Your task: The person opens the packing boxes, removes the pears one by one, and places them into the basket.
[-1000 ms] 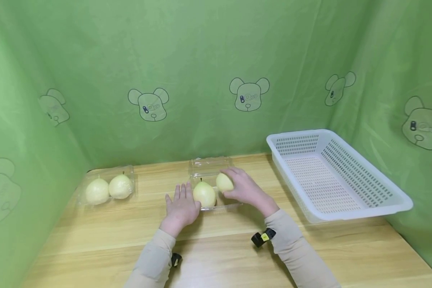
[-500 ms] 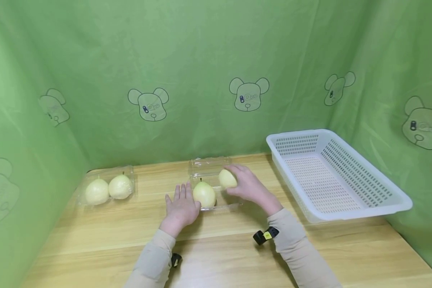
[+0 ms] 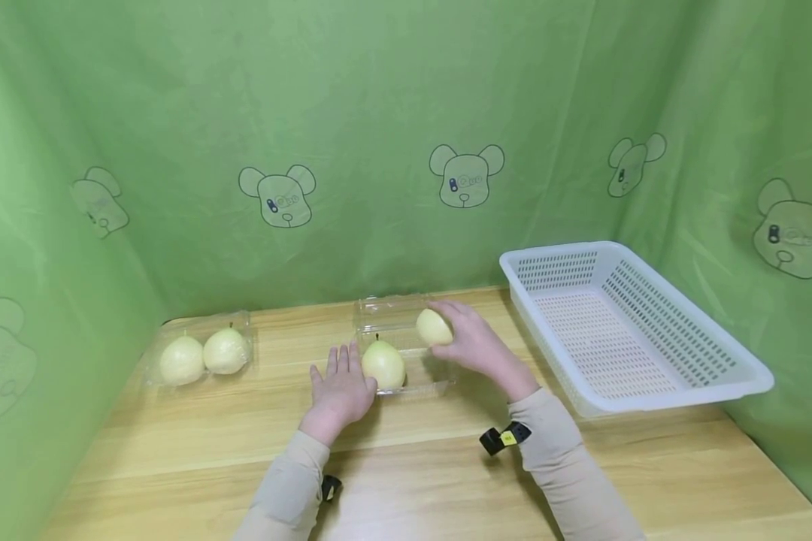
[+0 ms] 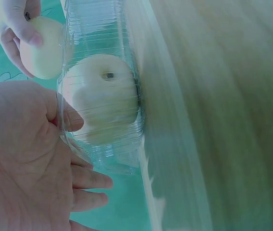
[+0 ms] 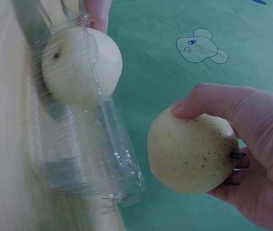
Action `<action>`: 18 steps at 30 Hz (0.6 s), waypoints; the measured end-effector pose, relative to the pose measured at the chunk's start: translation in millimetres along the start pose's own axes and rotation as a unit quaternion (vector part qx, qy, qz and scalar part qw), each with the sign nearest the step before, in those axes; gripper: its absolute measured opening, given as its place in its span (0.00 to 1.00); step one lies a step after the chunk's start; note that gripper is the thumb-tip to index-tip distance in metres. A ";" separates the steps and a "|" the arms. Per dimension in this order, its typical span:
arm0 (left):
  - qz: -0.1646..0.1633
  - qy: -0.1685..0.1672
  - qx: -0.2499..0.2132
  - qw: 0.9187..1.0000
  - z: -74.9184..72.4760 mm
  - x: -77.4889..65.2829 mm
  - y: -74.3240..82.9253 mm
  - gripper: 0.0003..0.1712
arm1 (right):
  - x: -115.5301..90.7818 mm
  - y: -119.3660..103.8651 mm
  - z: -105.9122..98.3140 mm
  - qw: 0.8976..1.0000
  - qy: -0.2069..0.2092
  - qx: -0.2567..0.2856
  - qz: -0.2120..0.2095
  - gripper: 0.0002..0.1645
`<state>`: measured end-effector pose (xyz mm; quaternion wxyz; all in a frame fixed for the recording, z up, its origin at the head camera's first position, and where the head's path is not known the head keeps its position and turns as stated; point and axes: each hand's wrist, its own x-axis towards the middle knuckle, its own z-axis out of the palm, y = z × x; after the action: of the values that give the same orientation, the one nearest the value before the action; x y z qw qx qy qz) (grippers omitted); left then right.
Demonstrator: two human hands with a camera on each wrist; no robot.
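A pale yellow pear [image 3: 434,327] is hanging right of the middle of the head frame, raised over the right half of an open clear container [image 3: 428,370]. The right hand [image 3: 472,342] is gripping it, thumb on one side and fingers curling round the other. The right wrist view is showing what the head view is hiding: brown specks clustering thickly toward a short dark stem, which is pointing at the palm, and a smoother, paler opposite end. That view is also showing a gap between the fruit and the plastic wall. In the container's left half a second pear [image 3: 383,366] is sitting upright, stem up in the head view; both wrist views are revealing the dark eye on its underside through ridged plastic. The container's lid [image 3: 395,306] is lying folded back behind it. The left hand [image 3: 343,391] is resting at the container's left end, holding no fruit, its fingers stretching out straight and its thumb lying against the plastic in the left wrist view. At the left of the head frame, another clear container [image 3: 206,323] is holding two more pears [image 3: 226,351] side by side under plastic. On the right, a white perforated basket [image 3: 602,346] is standing with only its bare floor showing. Everything is resting on a wood-grain table [image 3: 406,481], and a green curtain [image 3: 379,90] with bear-head outlines is hanging around it.
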<state>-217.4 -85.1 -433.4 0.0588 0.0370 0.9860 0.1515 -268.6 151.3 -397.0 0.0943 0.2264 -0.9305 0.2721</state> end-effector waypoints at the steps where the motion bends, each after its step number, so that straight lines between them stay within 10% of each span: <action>1: 0.000 0.000 0.000 1.000 0.2 0.1 -0.1 0.42 | 0.0 0.2 -0.6 1.000 0.001 -0.001 0.000 0.49; 18: 0.002 0.002 -0.004 1.000 -0.7 -1.3 0.2 0.42 | -1.9 -1.3 -12.4 1.000 0.014 0.013 0.008 0.48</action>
<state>-216.2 -85.2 -432.6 0.0572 0.0381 0.9854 0.1561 -265.7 157.8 -386.6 0.1020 0.2161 -0.9272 0.2883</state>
